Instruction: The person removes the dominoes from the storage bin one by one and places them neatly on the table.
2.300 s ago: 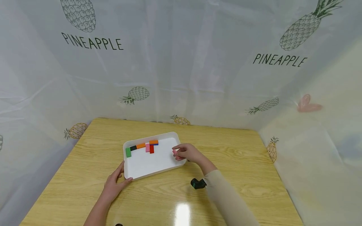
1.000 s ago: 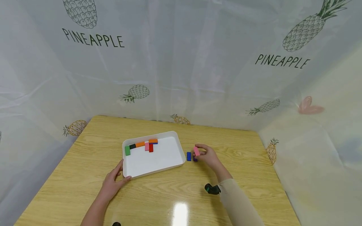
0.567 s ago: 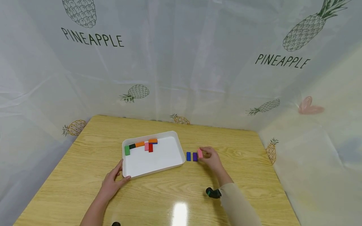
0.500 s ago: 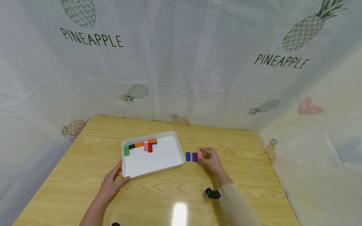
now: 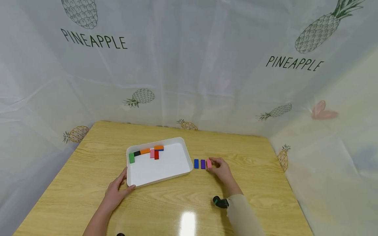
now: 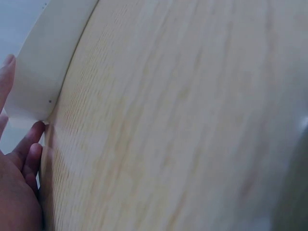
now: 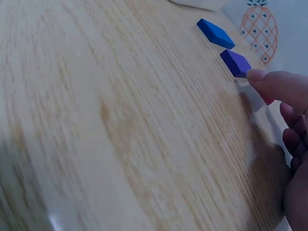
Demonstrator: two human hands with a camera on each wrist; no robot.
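A white tray (image 5: 159, 170) holds small rectangular blocks along its far side: green (image 5: 131, 158), black (image 5: 137, 153), orange (image 5: 145, 151), pink (image 5: 152, 153), red (image 5: 156, 155), and another orange block (image 5: 158, 147) atop a blue one. My left hand (image 5: 115, 191) rests against the tray's near-left corner, thumb at the front rim and fingers along the left side. Right of the tray, a blue block (image 5: 196, 164) and a purple block (image 5: 203, 164) lie side by side. Beside them my right hand (image 5: 222, 170) pinches a pink block (image 5: 209, 163) at table level; fingers mostly hide it in the right wrist view.
The wooden table (image 5: 165, 206) meets a pineapple-print curtain (image 5: 189, 82) at its back and sides. A black device (image 5: 220, 202) is worn at my right wrist. A dark round object (image 5: 120, 234) shows at the bottom edge.
My right hand has carried the pink block rightward out of the tray, past the blue and purple blocks, and lowered it beside the purple one. The left hand stays at the tray corner.
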